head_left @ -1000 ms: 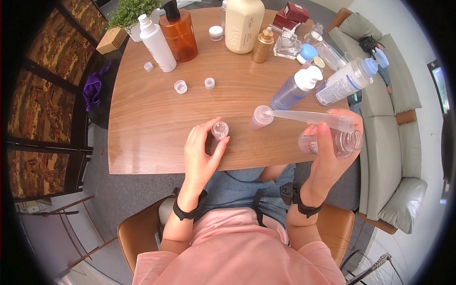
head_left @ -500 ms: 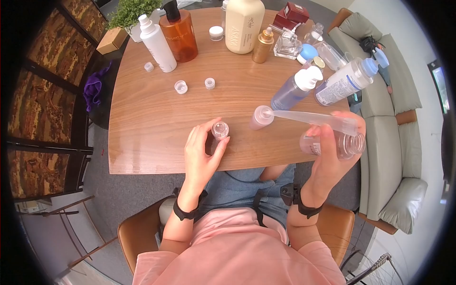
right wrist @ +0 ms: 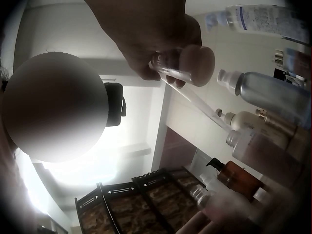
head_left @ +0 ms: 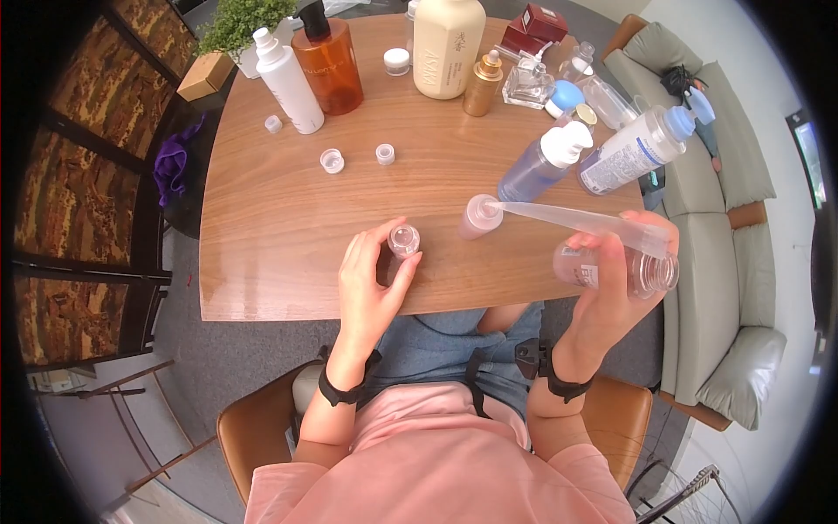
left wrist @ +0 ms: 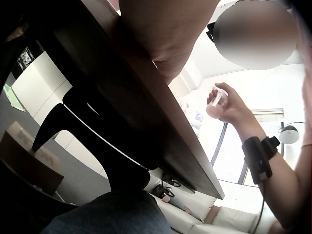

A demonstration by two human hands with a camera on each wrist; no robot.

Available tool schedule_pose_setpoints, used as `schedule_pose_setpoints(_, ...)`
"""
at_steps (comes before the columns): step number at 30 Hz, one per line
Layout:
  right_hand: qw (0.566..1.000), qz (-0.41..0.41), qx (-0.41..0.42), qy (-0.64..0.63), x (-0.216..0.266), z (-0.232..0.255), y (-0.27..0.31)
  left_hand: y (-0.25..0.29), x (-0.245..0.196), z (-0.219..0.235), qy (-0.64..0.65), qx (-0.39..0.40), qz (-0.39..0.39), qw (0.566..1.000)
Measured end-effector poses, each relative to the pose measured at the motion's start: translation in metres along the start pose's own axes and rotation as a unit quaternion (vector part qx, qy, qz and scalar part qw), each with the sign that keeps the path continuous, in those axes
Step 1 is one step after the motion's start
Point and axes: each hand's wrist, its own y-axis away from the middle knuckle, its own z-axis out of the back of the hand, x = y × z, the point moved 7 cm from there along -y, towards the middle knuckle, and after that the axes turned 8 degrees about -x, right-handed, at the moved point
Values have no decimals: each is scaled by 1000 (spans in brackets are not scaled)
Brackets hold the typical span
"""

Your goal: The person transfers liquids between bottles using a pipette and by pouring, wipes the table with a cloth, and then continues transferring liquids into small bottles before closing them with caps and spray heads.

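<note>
My left hand (head_left: 371, 275) holds a small clear bottle (head_left: 404, 240) standing near the table's front edge, its mouth uncapped. At the right, my right hand (head_left: 615, 279) grips a bottle with pink liquid (head_left: 576, 266) on its side, its open mouth to the right. The same hand pinches a long translucent tapered tube (head_left: 567, 217). The tube's narrow tip meets the mouth of an upright pink bottle (head_left: 481, 217) on the table, also seen as a pink bottle (right wrist: 261, 153) in the right wrist view. The left wrist view shows the held bottle (left wrist: 217, 103) in my right fingers.
Small clear caps (head_left: 332, 161) lie left of centre on the wooden table (head_left: 271, 253). A blue pump bottle (head_left: 541, 166) stands just behind the upright pink bottle. Farther back are a cream bottle (head_left: 447, 52), an amber pump bottle (head_left: 330, 65) and a white spray bottle (head_left: 292, 87).
My right hand has shifted slightly right and down with the pink bottle and the tube's wide end. The tube's tip stays at the upright bottle. My left hand keeps still.
</note>
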Motion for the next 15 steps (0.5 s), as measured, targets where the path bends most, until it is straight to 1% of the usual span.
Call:
schedule_pose_setpoints(2, 1000, 0, -3, -3, 0, 1, 0, 0, 0, 0, -1, 0, 1, 1000)
schedule_pose_setpoints(4, 999, 12, -20, 45, 3, 5, 2, 0, -1, 0, -4, 4, -2, 1000)
schedule_pose_setpoints(5, 999, 11, -20, 45, 3, 6, 3, -1, -2, 1, -4, 4, -2, 1000)
schedule_pose_setpoints(7, 999, 21, -33, -17, 5, 8, 5, 0, -1, -1, -2, 23, 21, 1000)
schedule_pose_setpoints(8, 999, 20, -33, -18, 3, 9, 7, 0, -1, -1, -3, 23, 21, 1000)
schedule_pose_setpoints(10, 998, 55, -9, 3, 2, 8, 13, 0, -2, -3, 3, 35, 5, 999)
schedule_pose_setpoints(11, 998, 54, -9, 3, 4, 4, 13, 0, -2, -3, 3, 35, 5, 999)
schedule_pose_setpoints(13, 992, 13, 67, -102, 8, -18, 18, 1, -5, -3, 8, 41, -10, 999)
schedule_pose_setpoints(14, 992, 12, 66, -102, 8, -20, 20, 1, -5, -3, 7, 41, -10, 999)
schedule_pose_setpoints(15, 991, -9, 66, -114, 6, -20, 23, 1, -5, -3, 8, 42, -11, 999)
